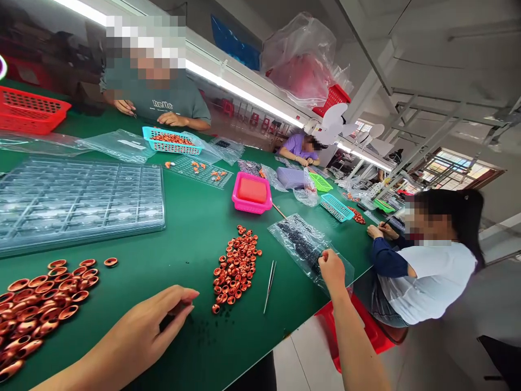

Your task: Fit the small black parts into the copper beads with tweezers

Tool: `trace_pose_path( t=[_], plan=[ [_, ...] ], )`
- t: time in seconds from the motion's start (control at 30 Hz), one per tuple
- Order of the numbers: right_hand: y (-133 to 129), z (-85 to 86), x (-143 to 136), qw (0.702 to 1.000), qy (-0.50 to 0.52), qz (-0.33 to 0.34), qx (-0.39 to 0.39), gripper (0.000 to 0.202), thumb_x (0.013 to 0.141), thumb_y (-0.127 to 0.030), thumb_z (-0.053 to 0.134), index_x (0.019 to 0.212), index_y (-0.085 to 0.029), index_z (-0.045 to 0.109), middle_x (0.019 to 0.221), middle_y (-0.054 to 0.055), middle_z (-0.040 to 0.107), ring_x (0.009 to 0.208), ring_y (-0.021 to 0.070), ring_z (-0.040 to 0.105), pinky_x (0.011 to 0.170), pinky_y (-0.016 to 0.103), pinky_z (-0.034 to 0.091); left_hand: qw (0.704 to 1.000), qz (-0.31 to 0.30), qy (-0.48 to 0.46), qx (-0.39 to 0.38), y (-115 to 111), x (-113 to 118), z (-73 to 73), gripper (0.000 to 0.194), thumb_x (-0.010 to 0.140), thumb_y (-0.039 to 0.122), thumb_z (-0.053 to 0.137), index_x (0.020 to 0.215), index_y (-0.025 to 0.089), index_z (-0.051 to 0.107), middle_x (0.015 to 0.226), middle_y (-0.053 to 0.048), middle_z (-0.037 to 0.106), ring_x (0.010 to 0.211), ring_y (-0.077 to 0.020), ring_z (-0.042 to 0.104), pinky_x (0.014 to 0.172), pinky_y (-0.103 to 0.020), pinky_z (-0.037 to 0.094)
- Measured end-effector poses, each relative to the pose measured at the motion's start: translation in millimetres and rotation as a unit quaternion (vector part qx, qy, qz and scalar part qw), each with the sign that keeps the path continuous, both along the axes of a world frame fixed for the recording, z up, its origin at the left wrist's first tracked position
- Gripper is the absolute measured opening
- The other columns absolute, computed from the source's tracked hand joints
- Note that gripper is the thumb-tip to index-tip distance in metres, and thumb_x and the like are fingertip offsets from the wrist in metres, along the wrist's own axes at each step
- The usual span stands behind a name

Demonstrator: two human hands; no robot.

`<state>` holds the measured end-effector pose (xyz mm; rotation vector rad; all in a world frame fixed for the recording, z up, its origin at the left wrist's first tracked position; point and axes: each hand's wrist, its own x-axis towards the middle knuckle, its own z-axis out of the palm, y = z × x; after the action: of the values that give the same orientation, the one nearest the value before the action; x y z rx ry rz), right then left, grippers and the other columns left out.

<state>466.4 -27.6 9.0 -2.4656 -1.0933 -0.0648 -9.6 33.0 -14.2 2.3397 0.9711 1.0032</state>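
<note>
My left hand [150,320] hovers over the green table with its fingers curved and a gap between thumb and forefinger; nothing shows in it. It is between a large pile of copper-coloured ring-like pieces [49,298] and a smaller pile of copper-coloured pieces [236,263]. My right hand [332,270] is closed over the right part of a clear plastic bag [301,239] with small black pieces in or on it. What its fingers grip is hidden. Metal tweezers [269,287] lie on the table between my hands.
A clear compartment tray [81,201] lies at left. Beyond are a pink basket [251,205] with a red block, a turquoise basket [173,144] of copper pieces, and a red basket [30,111]. Co-workers sit opposite and at right, one in a white top [431,277]. A red stool [366,336] stands beside the table.
</note>
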Motion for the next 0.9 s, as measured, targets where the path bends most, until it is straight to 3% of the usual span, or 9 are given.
trace_pose_path(
  t=[0.2, 0.53, 0.73, 0.9],
  plan=[
    [-15.2, -12.4, 16.2, 0.995, 0.073, -0.007, 0.070, 0.036, 0.094, -0.037, 0.060, 0.123, -0.017, 0.057, 0.124, 0.008, 0.060, 0.106, 0.0216, 0.063, 0.089, 0.042, 0.055, 0.997, -0.040, -0.013, -0.065, -0.8, 0.0, 1.2, 0.030, 0.095, 0.048, 0.047, 0.103, 0.025, 0.066, 0.094, -0.002, 0.072, 0.079, -0.0163, 0.070, 0.069, -0.018, 0.054],
    [-42.2, -20.7, 28.2, 0.975, 0.172, -0.040, 0.137, 0.036, 0.094, -0.037, 0.060, 0.124, -0.017, 0.056, 0.124, 0.009, 0.060, 0.105, 0.0213, 0.063, 0.088, 0.042, 0.055, 0.995, -0.021, -0.035, -0.087, -7.3, 3.9, 3.4, 0.034, 0.096, 0.050, 0.042, 0.101, 0.024, 0.065, 0.088, -0.002, 0.072, 0.075, -0.0161, 0.069, 0.067, -0.020, 0.053],
    [-65.9, -10.1, 17.2, 0.972, 0.170, -0.052, 0.154, 0.036, 0.094, -0.037, 0.060, 0.123, -0.017, 0.057, 0.123, 0.009, 0.060, 0.105, 0.0212, 0.063, 0.088, 0.042, 0.055, 0.996, -0.050, -0.013, -0.069, -1.3, -0.4, 0.7, 0.028, 0.096, 0.046, 0.047, 0.104, 0.026, 0.064, 0.090, 0.000, 0.072, 0.076, -0.0151, 0.069, 0.068, -0.018, 0.053],
    [-93.8, 8.2, -14.1, 0.971, 0.103, -0.066, 0.206, 0.032, 0.093, -0.040, 0.059, 0.115, -0.016, 0.060, 0.113, 0.007, 0.064, 0.098, 0.0194, 0.064, 0.086, 0.040, 0.054, 0.995, -0.065, -0.004, -0.072, -0.8, -1.7, -0.9, 0.025, 0.096, 0.042, 0.048, 0.106, 0.025, 0.063, 0.093, -0.001, 0.071, 0.078, -0.0153, 0.069, 0.070, -0.018, 0.053]
  ],
)
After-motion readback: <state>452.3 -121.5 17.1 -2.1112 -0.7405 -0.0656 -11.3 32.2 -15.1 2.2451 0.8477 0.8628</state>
